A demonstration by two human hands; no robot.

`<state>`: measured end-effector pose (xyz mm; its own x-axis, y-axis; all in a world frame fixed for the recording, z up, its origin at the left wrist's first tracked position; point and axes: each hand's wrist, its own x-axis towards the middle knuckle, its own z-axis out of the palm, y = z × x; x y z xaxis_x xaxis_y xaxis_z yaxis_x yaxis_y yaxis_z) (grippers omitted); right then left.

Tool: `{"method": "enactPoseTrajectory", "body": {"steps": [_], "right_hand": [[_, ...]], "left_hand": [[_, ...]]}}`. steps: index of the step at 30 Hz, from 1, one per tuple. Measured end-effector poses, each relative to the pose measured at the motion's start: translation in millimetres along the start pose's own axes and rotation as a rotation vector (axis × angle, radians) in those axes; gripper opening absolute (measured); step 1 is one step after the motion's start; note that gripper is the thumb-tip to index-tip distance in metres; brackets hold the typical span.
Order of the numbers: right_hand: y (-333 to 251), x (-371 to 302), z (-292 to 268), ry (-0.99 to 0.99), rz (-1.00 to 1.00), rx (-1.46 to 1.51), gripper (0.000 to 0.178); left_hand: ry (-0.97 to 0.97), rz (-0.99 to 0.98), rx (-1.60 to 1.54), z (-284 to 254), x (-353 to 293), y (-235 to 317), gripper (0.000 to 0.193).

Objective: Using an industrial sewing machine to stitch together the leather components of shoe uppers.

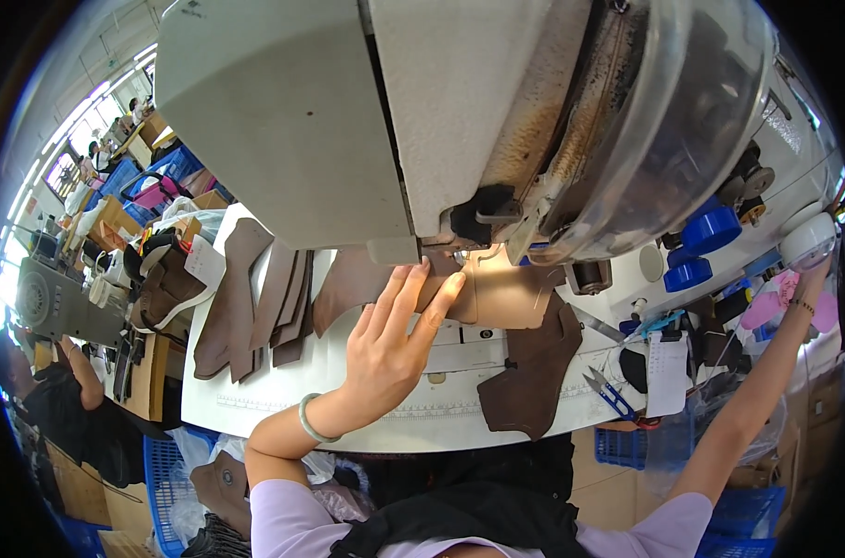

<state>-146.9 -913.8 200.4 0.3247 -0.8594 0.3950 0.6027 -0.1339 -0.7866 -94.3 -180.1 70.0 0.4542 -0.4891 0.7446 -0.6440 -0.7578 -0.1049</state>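
My left hand (395,339) lies flat with its fingers stretched out, pressing on a brown leather piece (359,279) beside the sewing machine's needle area (469,256). Right of the fingertips, a lit tan piece (506,298) lies under the needle, against the brown leather. My right arm reaches far out to the right, and my right hand (818,270) is at the white handwheel (806,242) of the sewing machine (292,112); its fingers are hidden there. Another cut brown leather piece (534,372) rests on the white table to the right of the tan piece.
Several brown leather pieces (232,307) lie at the left of the white table (413,409). Blue-handled scissors (613,395) and a white paper tag (666,372) sit at its right edge. A brown shoe (167,288) stands at the left. Another person (65,400) sits further left.
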Motion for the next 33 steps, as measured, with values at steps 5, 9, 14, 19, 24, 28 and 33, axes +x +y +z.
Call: {"method": "enactPoseTrajectory", "body": {"steps": [5, 9, 14, 19, 24, 28, 33], "right_hand": [[3.3, -13.2, 6.6, 0.01, 0.008, 0.024, 0.054], [4.8, -22.4, 12.1, 0.031, 0.018, 0.039, 0.054], [6.0, -32.4, 19.0, 0.062, 0.032, 0.072, 0.055], [10.6, -37.6, 17.6, 0.089, 0.039, 0.098, 0.055], [18.0, -18.5, 2.4, -0.001, -0.054, 0.019, 0.062], [-7.7, -44.3, 13.8, 0.144, -0.412, -0.514, 0.043], [-29.8, -246.6, 97.3, 0.103, -0.725, -0.542, 0.026]], "left_hand": [[0.001, 0.004, -0.016, -0.1, -0.4, -1.4, 0.049], [0.021, -0.009, -0.029, -0.3, -0.1, -0.7, 0.047], [0.05, 0.017, 0.006, 1.0, -0.7, -3.1, 0.044], [0.034, 0.044, 0.069, -0.5, -3.2, -5.2, 0.042], [0.06, 0.058, 0.097, -3.0, -2.1, -5.1, 0.044], [0.055, 0.06, -0.017, -3.5, 0.8, -6.3, 0.046], [0.081, 0.133, -0.233, 6.6, 6.0, -10.8, 0.037]]}}
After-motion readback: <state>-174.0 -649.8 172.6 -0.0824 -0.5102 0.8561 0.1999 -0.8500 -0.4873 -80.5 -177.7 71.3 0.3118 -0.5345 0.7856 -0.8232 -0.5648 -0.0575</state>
